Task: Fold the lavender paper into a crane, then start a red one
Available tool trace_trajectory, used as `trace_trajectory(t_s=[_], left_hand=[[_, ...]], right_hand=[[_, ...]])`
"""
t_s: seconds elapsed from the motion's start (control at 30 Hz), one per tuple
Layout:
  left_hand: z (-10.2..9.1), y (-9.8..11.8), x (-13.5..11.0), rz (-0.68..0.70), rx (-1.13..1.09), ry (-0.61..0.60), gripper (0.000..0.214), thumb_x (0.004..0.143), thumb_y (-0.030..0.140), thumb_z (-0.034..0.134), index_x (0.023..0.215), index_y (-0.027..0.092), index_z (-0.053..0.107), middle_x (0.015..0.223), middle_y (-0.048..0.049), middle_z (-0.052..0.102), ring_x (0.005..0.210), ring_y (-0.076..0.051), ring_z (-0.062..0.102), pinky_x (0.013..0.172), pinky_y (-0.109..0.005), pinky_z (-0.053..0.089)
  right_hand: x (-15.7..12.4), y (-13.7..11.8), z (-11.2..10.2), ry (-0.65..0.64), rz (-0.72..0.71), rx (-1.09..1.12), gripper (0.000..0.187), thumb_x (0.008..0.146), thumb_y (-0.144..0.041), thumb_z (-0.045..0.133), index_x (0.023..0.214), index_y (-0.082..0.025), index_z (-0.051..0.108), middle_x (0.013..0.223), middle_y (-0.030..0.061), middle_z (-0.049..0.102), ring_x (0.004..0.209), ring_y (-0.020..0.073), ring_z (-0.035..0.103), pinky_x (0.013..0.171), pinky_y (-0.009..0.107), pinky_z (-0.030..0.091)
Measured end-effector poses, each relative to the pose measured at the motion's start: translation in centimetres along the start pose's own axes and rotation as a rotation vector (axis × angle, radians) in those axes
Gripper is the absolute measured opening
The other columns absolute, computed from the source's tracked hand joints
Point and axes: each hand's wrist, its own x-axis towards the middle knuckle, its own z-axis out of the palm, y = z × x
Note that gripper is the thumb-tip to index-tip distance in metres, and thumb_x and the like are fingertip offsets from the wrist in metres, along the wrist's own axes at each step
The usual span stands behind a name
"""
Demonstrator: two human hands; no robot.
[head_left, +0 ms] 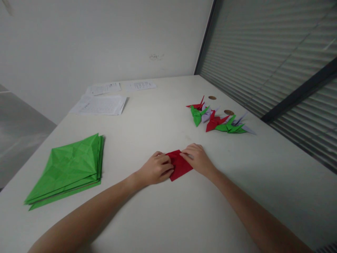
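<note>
A folded piece of red paper (181, 166) lies flat on the white table (168, 218) in front of me. My left hand (157, 169) rests on its left edge with the fingers curled and pressing down on the paper. My right hand (197, 158) lies on the paper's right upper edge, fingertips pressed together on the fold. Both hands pin the sheet to the tabletop.
A stack of creased green paper sheets (68, 168) lies at the left. Several folded paper cranes (216, 119) in red, green and pale purple sit at the right rear, with two brown discs (212, 97) near them. Printed white papers (101, 103) lie at the back. Window blinds (276, 52) run along the right.
</note>
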Motion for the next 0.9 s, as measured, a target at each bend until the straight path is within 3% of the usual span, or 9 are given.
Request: trace_trajectory(t_s=[0.1, 0.17, 0.23, 0.33, 0.57, 0.73, 0.8, 0.9], left_hand=[[-0.1, 0.0, 0.1, 0.037, -0.012, -0.049, 0.023, 0.095, 0.027, 0.048, 0.089, 0.019, 0.067, 0.094, -0.0074, 0.066, 0.091, -0.018, 0.061, 0.086, -0.034, 0.043], [-0.1, 0.1, 0.2, 0.010, -0.032, -0.055, 0.019, 0.094, 0.027, 0.050, 0.091, 0.019, 0.067, 0.108, -0.0095, 0.065, 0.101, -0.019, 0.060, 0.091, -0.035, 0.043], [-0.1, 0.2, 0.2, -0.023, -0.042, -0.054, 0.018, 0.092, 0.027, 0.052, 0.101, 0.018, 0.065, 0.126, -0.0125, 0.060, 0.115, -0.022, 0.056, 0.099, -0.038, 0.041], [0.0, 0.3, 0.3, -0.046, -0.024, -0.059, 0.038, 0.089, 0.027, 0.054, 0.125, 0.015, 0.055, 0.139, -0.0155, 0.052, 0.127, -0.025, 0.050, 0.104, -0.043, 0.038], [0.4, 0.3, 0.2, -0.199, 0.031, 0.014, 0.049, 0.086, 0.031, 0.057, 0.133, 0.018, 0.050, 0.134, -0.0145, 0.057, 0.121, -0.027, 0.055, 0.102, -0.046, 0.039], [0.5, 0.1, 0.2, -0.214, -0.001, 0.059, 0.053, 0.085, 0.029, 0.057, 0.136, 0.020, 0.045, 0.130, -0.0137, 0.059, 0.117, -0.028, 0.056, 0.100, -0.047, 0.041], [0.5, 0.1, 0.2, -0.223, -0.021, 0.079, 0.055, 0.084, 0.029, 0.058, 0.136, 0.021, 0.044, 0.122, -0.0132, 0.061, 0.111, -0.027, 0.058, 0.097, -0.046, 0.043], [0.3, 0.1, 0.3, -0.242, -0.037, 0.100, 0.056, 0.080, 0.033, 0.063, 0.132, 0.018, 0.048, 0.109, -0.0121, 0.061, 0.101, -0.026, 0.059, 0.092, -0.045, 0.047]], right_hand=[[-0.1, 0.3, 0.6, 0.053, 0.118, 0.008, 0.010, 0.091, -0.025, 0.059, 0.091, -0.020, 0.067, 0.079, 0.0043, 0.064, 0.080, 0.0206, 0.056, 0.078, 0.036, 0.041], [-0.2, 0.3, 0.9, 0.075, 0.115, 0.012, 0.010, 0.090, -0.022, 0.059, 0.097, -0.021, 0.066, 0.088, 0.0058, 0.063, 0.085, 0.0215, 0.055, 0.081, 0.037, 0.042], [-0.3, 0.3, 1.1, 0.064, 0.073, 0.001, 0.011, 0.090, -0.021, 0.058, 0.095, -0.021, 0.068, 0.094, 0.0070, 0.062, 0.091, 0.0226, 0.054, 0.085, 0.038, 0.043], [-0.3, 0.2, 1.0, 0.047, 0.048, -0.010, 0.015, 0.092, -0.022, 0.056, 0.092, -0.021, 0.071, 0.094, 0.0079, 0.064, 0.092, 0.0232, 0.054, 0.087, 0.040, 0.043], [0.3, -0.7, -0.2, 0.045, 0.024, 0.294, 0.031, 0.099, -0.033, 0.043, 0.103, -0.024, 0.072, 0.096, 0.0065, 0.072, 0.095, 0.0206, 0.060, 0.089, 0.039, 0.045], [0.1, -1.0, 0.0, -0.019, -0.022, 0.269, 0.038, 0.094, -0.040, 0.052, 0.129, -0.025, 0.059, 0.117, 0.0092, 0.068, 0.110, 0.0243, 0.058, 0.097, 0.045, 0.043], [0.1, -0.9, 0.1, -0.018, -0.002, 0.274, 0.037, 0.094, -0.039, 0.052, 0.128, -0.025, 0.059, 0.112, 0.0090, 0.070, 0.106, 0.0239, 0.059, 0.095, 0.044, 0.044], [0.1, -0.3, -0.1, 0.025, 0.090, 0.305, 0.027, 0.094, -0.038, 0.052, 0.111, -0.022, 0.067, 0.096, 0.0076, 0.072, 0.093, 0.0217, 0.062, 0.087, 0.039, 0.048]])
